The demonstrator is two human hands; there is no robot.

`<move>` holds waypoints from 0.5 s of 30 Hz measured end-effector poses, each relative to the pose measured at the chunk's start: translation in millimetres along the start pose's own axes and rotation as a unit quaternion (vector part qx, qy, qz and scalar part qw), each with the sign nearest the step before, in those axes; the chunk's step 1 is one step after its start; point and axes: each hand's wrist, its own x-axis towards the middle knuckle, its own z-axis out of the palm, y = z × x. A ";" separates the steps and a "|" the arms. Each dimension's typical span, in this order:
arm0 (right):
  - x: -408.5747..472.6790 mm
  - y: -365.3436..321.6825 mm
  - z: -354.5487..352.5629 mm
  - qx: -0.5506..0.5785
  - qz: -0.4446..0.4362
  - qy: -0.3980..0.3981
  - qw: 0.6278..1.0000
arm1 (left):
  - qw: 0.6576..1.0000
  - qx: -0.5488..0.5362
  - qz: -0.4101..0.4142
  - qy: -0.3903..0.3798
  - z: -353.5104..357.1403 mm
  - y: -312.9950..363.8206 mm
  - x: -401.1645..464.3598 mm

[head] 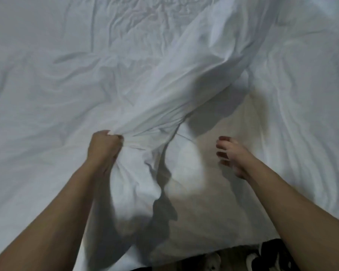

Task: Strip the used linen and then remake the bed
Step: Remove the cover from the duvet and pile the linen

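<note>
The left hand is clenching a bunched fistful of the white sheet, apparently lifting it off the mattress to strip it. The right hand is hovering released, fingers spread, grasping nothing.

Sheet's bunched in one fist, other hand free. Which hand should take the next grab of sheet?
Right. The left hand already grips a bunch of the white sheet in its fist. The right hand is open, holds nothing, and hovers beside the lifted fold, so it probably can take the next handful.
</note>
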 end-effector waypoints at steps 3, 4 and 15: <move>11.2 -24.3 22.0 -0.040 -0.052 -0.013 0.998 | 0.958 0.080 -0.028 0.274 -34.8 9.5 28.9; 17.4 -34.9 29.3 -0.050 -0.072 -0.014 0.996 | 0.943 0.095 0.082 0.307 -21.4 21.4 27.4; 131.3 -32.6 70.2 -0.182 -0.123 0.035 0.975 | 0.800 0.517 0.303 0.039 161.8 7.3 84.9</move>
